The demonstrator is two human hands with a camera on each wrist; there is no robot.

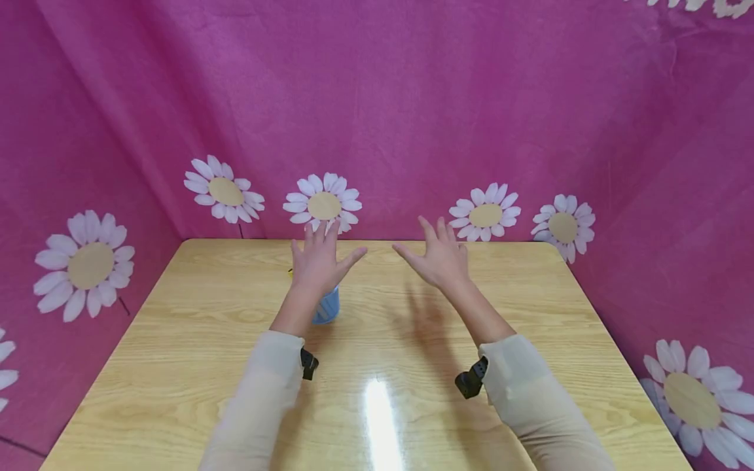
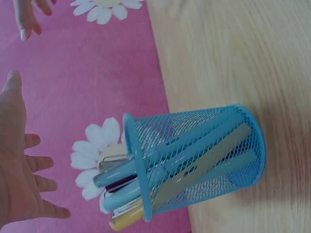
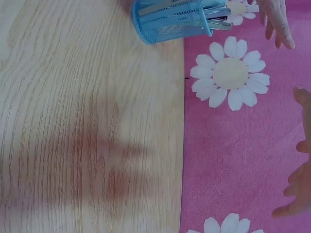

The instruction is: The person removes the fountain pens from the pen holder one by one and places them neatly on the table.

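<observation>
A blue mesh pen holder (image 2: 204, 160) stands on the wooden table, with several pens (image 2: 129, 187) inside, their blue and yellow ends rising past the rim. In the head view, the left hand and forearm cover much of the holder (image 1: 327, 307). My left hand (image 1: 318, 261) is raised above the table with its fingers spread, holding nothing and apart from the holder. Over to the right, my right hand (image 1: 442, 258) is also in the air, fingers spread, with nothing in it. The thumbs of both hands point toward each other across a gap.
The wooden table (image 1: 206, 340) reaches back to a pink curtain (image 1: 400, 118) printed with white daisies, which also hangs along both sides. A bright light reflection lies on the tabletop near the front. Black wrist cameras (image 1: 471, 378) sit at the sleeve cuffs.
</observation>
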